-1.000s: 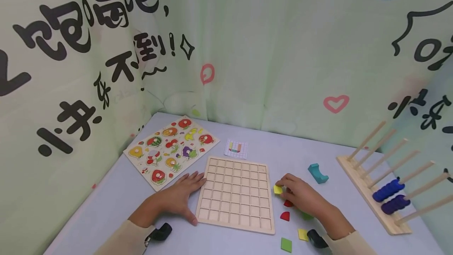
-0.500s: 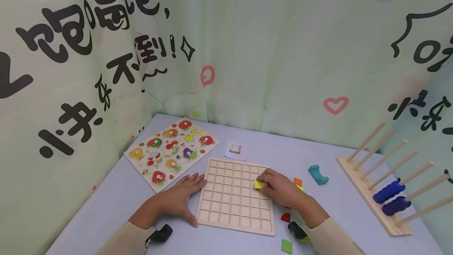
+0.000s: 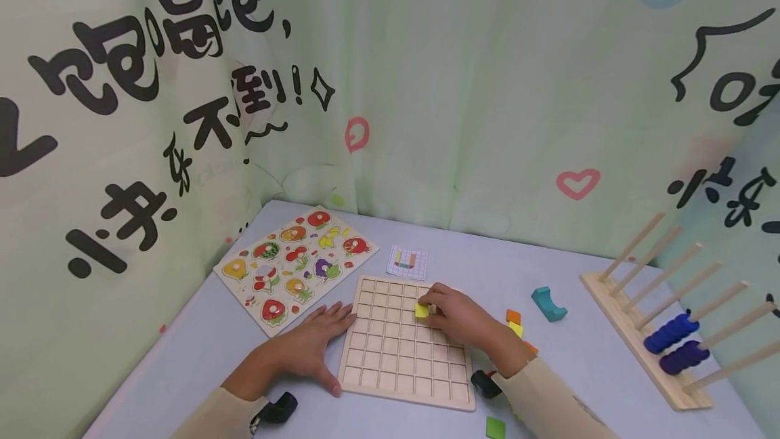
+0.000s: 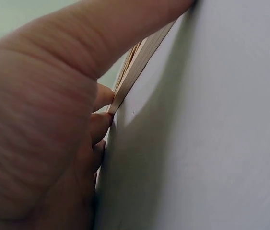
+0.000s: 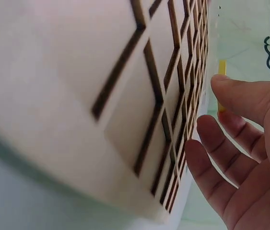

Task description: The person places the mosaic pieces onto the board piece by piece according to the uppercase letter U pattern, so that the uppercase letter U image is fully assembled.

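A pale wooden grid board (image 3: 396,341) lies on the table. My right hand (image 3: 460,317) is over its upper right part and pinches a yellow square tile (image 3: 422,310) between thumb and fingertips. In the right wrist view the tile (image 5: 222,72) shows edge-on above the grid, gripped by the right hand (image 5: 250,139). At the board's left edge my left hand (image 3: 307,344) lies with fingers spread, touching it with thumb and fingertips. From the left wrist, the left hand (image 4: 43,110) is seen beside the board's edge (image 4: 142,60).
Behind the board lies a small pattern card (image 3: 407,263). A fruit puzzle board (image 3: 286,293) is at the back left. On the right are orange tiles (image 3: 514,317), a yellow tile (image 3: 515,329), a green tile (image 3: 495,427), a teal arch block (image 3: 550,303) and a peg stand (image 3: 646,344) with blue beads.
My right hand has carried the yellow tile leftward from beside the board to over the grid, uncovering orange and yellow tiles. My left hand stays at the board's edge.
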### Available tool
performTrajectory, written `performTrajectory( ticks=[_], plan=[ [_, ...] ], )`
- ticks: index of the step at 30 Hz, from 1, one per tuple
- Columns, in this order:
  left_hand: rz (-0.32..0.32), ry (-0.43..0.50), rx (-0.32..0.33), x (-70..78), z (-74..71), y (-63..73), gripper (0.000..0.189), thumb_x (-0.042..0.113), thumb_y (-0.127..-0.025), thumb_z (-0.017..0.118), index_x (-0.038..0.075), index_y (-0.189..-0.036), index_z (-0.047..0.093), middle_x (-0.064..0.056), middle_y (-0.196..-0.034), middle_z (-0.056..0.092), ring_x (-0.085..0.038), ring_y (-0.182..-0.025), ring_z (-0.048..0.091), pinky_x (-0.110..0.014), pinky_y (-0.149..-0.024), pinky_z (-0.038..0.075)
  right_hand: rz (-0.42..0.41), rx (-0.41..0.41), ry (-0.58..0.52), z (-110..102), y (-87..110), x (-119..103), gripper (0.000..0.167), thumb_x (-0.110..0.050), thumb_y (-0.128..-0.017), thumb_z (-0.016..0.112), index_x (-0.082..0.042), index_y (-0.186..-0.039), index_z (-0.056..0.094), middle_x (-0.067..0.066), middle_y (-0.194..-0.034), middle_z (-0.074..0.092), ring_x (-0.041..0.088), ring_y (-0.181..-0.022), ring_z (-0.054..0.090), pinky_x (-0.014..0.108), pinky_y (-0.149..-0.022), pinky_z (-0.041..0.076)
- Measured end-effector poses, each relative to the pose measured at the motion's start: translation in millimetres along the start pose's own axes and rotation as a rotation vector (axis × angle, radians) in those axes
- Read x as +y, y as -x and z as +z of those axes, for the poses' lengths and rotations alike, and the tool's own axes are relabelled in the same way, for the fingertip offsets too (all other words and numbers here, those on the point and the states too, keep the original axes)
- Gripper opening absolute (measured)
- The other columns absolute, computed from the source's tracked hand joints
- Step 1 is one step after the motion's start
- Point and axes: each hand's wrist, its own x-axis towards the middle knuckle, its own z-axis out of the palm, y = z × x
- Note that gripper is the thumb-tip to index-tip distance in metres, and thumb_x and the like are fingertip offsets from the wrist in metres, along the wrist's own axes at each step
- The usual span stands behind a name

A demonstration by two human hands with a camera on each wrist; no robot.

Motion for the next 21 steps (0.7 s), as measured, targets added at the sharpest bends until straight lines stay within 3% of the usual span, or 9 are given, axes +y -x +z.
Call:
performTrajectory(
  ticks=[9, 21],
  plan=[
    [0.000, 0.009, 0.000, 1.2, -0.4, 1.0, 0.132, 0.081, -0.049, 0.074, 0.019, -0.155, 0.026, 0.005, -0.162, 0.013, -0.020, -0.148, 0.003, -0.046, -0.118, 0.003, -0.008, 0.002, 0.055, 10, -17.7, -10, 0.031, -0.017, -0.094, 0.065, -0.009, -0.125, 0.064, -0.001, -0.119, 0.055, 0.011, -0.088, 0.053, 0.034, -0.082, 0.050],
    [0.018, 0.005, -0.007, -0.4, -0.8, 1.1, 0.130, 0.081, -0.052, 0.073, 0.018, -0.156, 0.025, 0.004, -0.162, 0.012, -0.020, -0.148, 0.002, -0.047, -0.117, 0.003, -0.008, -0.007, -0.009, 16, -39.7, -25, 0.030, -0.015, -0.094, 0.066, -0.008, -0.123, 0.064, -0.002, -0.114, 0.056, 0.013, -0.094, 0.054, 0.036, -0.086, 0.049]
  ],
)
